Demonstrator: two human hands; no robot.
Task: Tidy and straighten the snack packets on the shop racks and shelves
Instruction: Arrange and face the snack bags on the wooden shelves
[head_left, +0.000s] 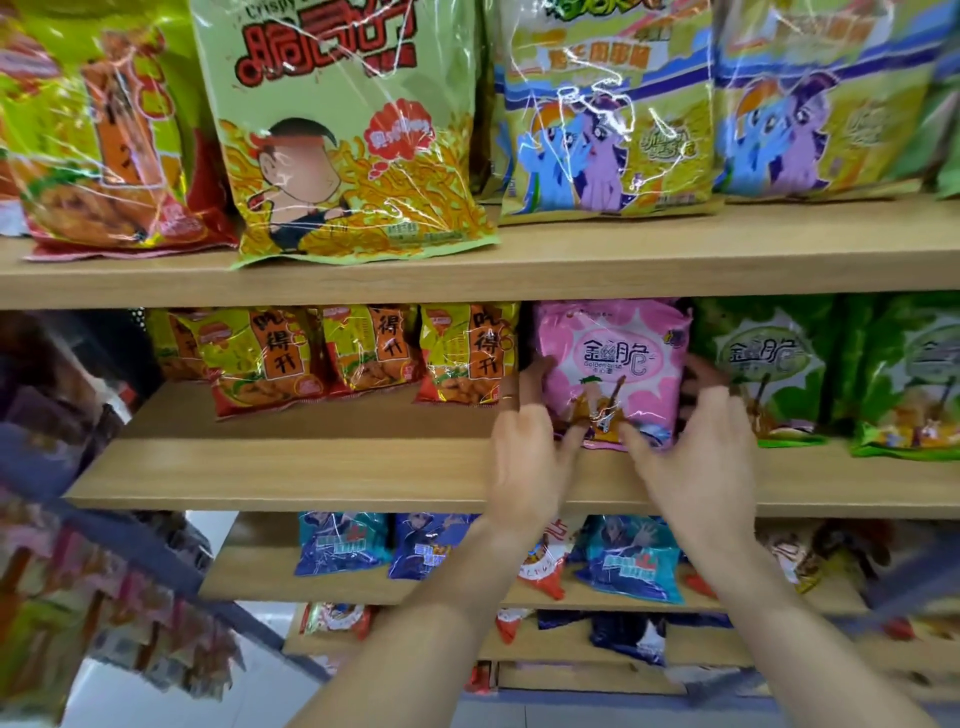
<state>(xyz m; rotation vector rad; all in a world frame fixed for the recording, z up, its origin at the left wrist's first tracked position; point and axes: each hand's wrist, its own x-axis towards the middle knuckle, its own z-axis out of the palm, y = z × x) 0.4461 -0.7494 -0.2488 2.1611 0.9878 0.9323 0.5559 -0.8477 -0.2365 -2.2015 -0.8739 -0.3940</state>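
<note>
A pink snack packet (613, 358) stands upright on the middle wooden shelf (311, 467). My left hand (530, 457) holds its left side, thumb on the front near the bottom and fingers reaching behind. My right hand (701, 452) grips the right side the same way, fingers curled round the edge. Left of the pink packet stand orange-and-yellow packets (467, 353), some leaning. Green packets (763, 364) of the same brand stand to its right.
The top shelf (571, 260) carries large bags, among them a green crispy-snack bag (353, 130) overhanging its front edge and pony-printed bags (608, 114). Lower shelves hold small blue packets (343, 540). A hanging rack of packets (104, 597) blurs at the left.
</note>
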